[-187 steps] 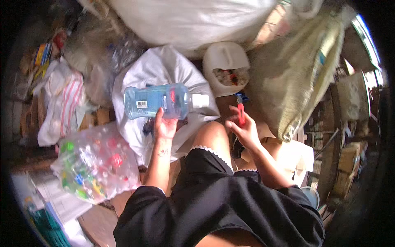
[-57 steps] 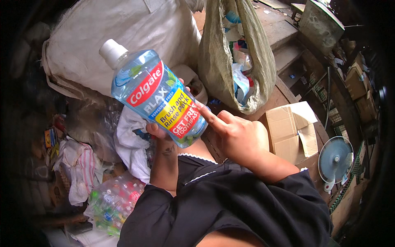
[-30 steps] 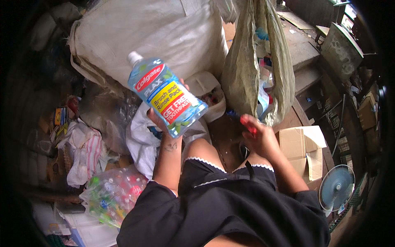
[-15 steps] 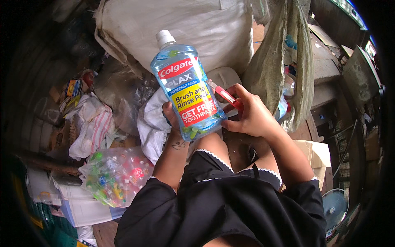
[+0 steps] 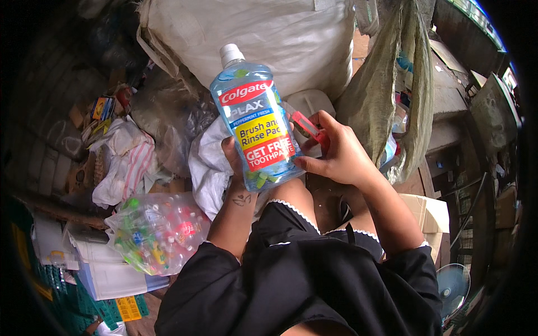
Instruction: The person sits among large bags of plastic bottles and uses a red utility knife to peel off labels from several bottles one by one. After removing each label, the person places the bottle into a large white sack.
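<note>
Cloth (image 5: 126,168) with pink stripes lies rumpled at the far left, and nearer the person a clear bag of bottles (image 5: 159,232) bulges beside the left forearm. Next comes a crumpled white sack (image 5: 207,173), partly behind that arm. The left hand (image 5: 234,161) is clamped on the lower part of a blue printed bottle (image 5: 255,126), its thumb on the left edge and the rest hidden behind. The bottle is held up above the lap, white cap (image 5: 231,54) uppermost, leaning slightly left. With so much of the weight above this low hold, the bottle could tip or turn if pushed from the side. At its right edge sits a red-handled cutter (image 5: 307,126), pinched in the right hand (image 5: 342,151); the pale forward end, probably a blade, points up along the bottle's side, though I cannot tell whether it touches. Should it skid on the smooth, curved plastic, it could nick the left fingers, whose exact place behind the bottle is hidden. The right thumb is at the bottle's lower edge, so a slip there might also jolt the hold. Farther right hangs a greenish sack (image 5: 364,92), then cardboard (image 5: 427,215) and a fan (image 5: 453,285).
</note>
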### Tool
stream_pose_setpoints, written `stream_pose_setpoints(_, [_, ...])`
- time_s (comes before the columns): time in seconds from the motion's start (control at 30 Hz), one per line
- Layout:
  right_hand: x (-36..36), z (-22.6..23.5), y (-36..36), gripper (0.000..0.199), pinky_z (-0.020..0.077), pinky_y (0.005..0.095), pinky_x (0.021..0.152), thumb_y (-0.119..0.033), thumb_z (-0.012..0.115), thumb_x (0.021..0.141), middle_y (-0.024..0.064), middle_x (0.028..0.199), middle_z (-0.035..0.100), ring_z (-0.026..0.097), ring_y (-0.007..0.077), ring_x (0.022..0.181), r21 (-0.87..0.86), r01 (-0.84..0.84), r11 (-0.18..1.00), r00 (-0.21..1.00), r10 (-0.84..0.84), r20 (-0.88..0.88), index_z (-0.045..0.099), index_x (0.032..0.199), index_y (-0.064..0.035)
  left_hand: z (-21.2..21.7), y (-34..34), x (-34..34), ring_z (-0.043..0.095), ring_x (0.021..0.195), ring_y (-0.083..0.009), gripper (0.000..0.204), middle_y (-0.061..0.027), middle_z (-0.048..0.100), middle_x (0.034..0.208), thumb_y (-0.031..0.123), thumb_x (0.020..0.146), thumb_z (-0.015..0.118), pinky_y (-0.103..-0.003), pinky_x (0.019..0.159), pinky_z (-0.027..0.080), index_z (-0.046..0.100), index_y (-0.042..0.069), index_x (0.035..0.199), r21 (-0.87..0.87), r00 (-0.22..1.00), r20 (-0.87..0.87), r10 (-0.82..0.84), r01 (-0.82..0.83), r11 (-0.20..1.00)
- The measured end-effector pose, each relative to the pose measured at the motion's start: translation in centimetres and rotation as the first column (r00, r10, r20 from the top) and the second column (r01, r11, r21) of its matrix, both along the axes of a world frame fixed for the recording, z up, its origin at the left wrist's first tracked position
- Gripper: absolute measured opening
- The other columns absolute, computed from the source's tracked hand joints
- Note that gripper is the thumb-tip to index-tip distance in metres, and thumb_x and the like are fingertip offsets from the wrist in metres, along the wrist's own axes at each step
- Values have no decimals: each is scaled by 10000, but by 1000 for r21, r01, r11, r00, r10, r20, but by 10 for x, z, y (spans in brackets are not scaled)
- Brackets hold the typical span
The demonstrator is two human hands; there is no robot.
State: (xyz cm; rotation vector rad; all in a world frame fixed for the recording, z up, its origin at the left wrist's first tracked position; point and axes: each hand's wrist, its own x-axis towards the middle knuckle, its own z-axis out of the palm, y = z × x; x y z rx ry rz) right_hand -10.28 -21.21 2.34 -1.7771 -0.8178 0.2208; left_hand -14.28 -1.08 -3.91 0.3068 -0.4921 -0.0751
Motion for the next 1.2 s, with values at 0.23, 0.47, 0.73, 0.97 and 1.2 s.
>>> stream_pose_setpoints(0.23, [1, 2, 11, 470, 432, 250, 534, -87, 765, 602, 72, 703, 592, 555, 114, 610, 15, -24, 1000, 997, 23, 79, 485, 971, -4, -1, 4, -10, 554, 1079, -289, 658, -154, 547, 1206, 440, 767, 550, -439, 939, 431, 445, 32, 1273, 80, 991, -90, 100, -93, 992])
stream_pose_setpoints(0.47, [3, -3, 30, 482, 446, 291, 560, -43, 701, 578, 132, 708, 602, 555, 159, 584, -45, -29, 999, 986, 36, 166, 471, 1001, -12, 4, 6, -21, 537, 1102, -274, 674, -142, 531, 1216, 440, 770, 535, -428, 953, 420, 407, 30, 1290, 239, 955, -150, 257, -217, 946])
stream_pose_setpoints(0.73, [-8, -19, 70, 378, 476, 362, 678, -28, 656, 597, 209, 772, 608, 627, 324, 742, -38, 50, 998, 997, -47, 67, 527, 951, 10, -12, 28, -40, 520, 1121, -285, 722, -156, 498, 1246, 389, 736, 592, -428, 962, 415, 364, 16, 1311, 343, 899, -150, 411, -343, 875])
stream_pose_setpoints(0.97, [-9, -66, 109, 195, 422, 263, 542, 5, 565, 640, 99, 545, 507, 482, 85, 540, 96, 70, 993, 993, -61, -98, 616, 827, 23, -40, 64, -59, 541, 1098, -333, 759, -178, 515, 1249, 456, 732, 559, -495, 919, 438, 383, 8, 1319, 28, 950, -34, 312, -311, 950])
stream_pose_setpoints(1.2, [-19, -61, 132, 210, 383, 226, 535, 94, 501, 736, -47, 681, 533, 456, 49, 597, 327, -14, 945, 947, 117, -300, 637, 876, 14, -45, 98, -85, 573, 1045, -268, 580, -143, 559, 1171, 300, 811, 590, -412, 881, 475, 405, 25, 1287, 498, 792, -182, 583, -437, 749])
